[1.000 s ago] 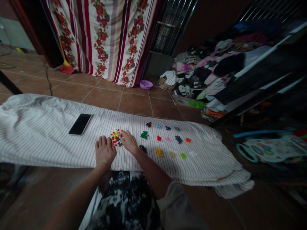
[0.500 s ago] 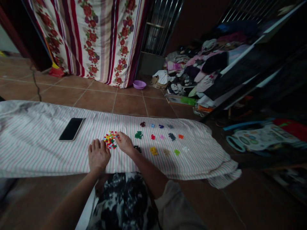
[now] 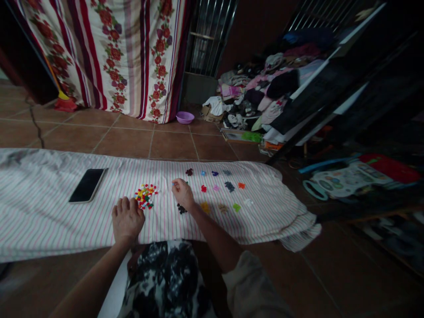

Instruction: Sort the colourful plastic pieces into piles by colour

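My left hand lies palm down on the striped cloth, fingers stretched out beside a mixed pile of small coloured pieces. Between the thumb and fingertips of my right hand is a small blue piece, too small to name more exactly. That hand is to the right of the pile, over the cloth, and hides most of a green group. Close to its wrist lie black pieces and yellow pieces. Beyond it sit dark red pieces, light blue pieces and red pieces.
Further right on the cloth are several other colour groups, among them orange pieces and white pieces. A phone lies at the left. On the tiled floor behind stand a purple basin and a heap of clothes.
My right hand has moved right, away from the mixed pile, with the small blue piece in its fingertips. My left hand stays by the pile. The whole view has shifted slightly.
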A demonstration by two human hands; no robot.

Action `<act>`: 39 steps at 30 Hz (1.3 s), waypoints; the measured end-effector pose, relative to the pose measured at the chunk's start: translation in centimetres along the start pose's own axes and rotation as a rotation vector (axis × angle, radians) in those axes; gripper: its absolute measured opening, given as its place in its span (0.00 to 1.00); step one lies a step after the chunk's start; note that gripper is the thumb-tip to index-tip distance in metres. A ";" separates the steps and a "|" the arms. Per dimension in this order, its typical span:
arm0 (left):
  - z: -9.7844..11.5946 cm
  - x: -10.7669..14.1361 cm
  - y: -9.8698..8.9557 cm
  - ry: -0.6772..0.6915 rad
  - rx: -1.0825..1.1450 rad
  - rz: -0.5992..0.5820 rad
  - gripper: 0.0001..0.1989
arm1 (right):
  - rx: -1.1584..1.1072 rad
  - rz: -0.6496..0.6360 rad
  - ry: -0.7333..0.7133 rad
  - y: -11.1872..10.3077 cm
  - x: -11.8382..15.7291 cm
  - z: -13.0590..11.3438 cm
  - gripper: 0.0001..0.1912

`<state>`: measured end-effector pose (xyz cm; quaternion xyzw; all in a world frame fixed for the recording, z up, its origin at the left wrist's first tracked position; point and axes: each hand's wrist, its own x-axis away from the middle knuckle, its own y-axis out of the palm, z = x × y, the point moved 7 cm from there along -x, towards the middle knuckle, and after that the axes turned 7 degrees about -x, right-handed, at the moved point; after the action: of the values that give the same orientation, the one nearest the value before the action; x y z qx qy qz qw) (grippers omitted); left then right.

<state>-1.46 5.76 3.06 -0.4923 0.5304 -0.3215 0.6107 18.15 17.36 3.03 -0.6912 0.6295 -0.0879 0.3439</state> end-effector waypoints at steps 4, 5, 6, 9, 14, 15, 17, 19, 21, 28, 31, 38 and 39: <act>0.0 0.0 0.2 -0.007 0.001 -0.008 0.19 | 0.004 0.092 0.060 -3.2 -0.5 2.6 0.11; 0.0 0.0 0.2 -0.008 0.000 -0.009 0.19 | 0.011 0.110 0.073 -3.9 -0.6 3.2 0.11; 0.0 0.0 0.2 -0.009 0.001 -0.009 0.19 | 0.018 0.123 0.085 -4.5 -0.7 3.8 0.12; 0.0 0.0 0.2 -0.005 -0.006 -0.012 0.18 | 0.034 0.155 0.129 -6.2 -0.9 5.5 0.13; 0.0 -0.1 0.2 0.006 -0.029 -0.002 0.19 | 0.096 0.206 0.223 -8.9 -1.4 8.5 0.15; 0.0 -0.1 0.2 0.004 -0.026 0.000 0.19 | 0.111 0.214 0.246 -9.4 -1.5 9.1 0.16; 0.0 -0.1 0.2 0.002 -0.014 -0.001 0.18 | 0.140 0.218 0.296 -10.4 -1.9 10.1 0.16; 0.1 -0.1 0.1 0.002 -0.007 -0.003 0.18 | 0.173 0.216 0.342 -11.3 -2.2 10.9 0.16; 0.1 -0.1 0.1 0.004 -0.009 -0.004 0.18 | 0.213 0.202 0.379 -11.9 -2.5 11.4 0.16; -0.1 -0.1 0.7 -0.006 0.005 0.006 0.19 | 0.320 0.117 0.446 -12.1 -3.5 12.6 0.17; -0.1 -0.1 0.9 -0.012 0.009 0.014 0.19 | 0.295 0.092 0.425 -11.7 -3.9 12.9 0.20; 0.1 -0.1 0.6 0.006 -0.038 0.010 0.20 | 0.304 0.053 0.380 -11.3 -4.2 13.1 0.20; 0.1 -0.1 0.6 0.006 -0.040 0.014 0.20 | 0.328 0.048 0.375 -11.2 -4.3 13.0 0.20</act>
<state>-1.47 6.06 2.52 -0.4998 0.5417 -0.3081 0.6015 33.64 25.77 1.20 -0.5826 0.6758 -0.3075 0.3306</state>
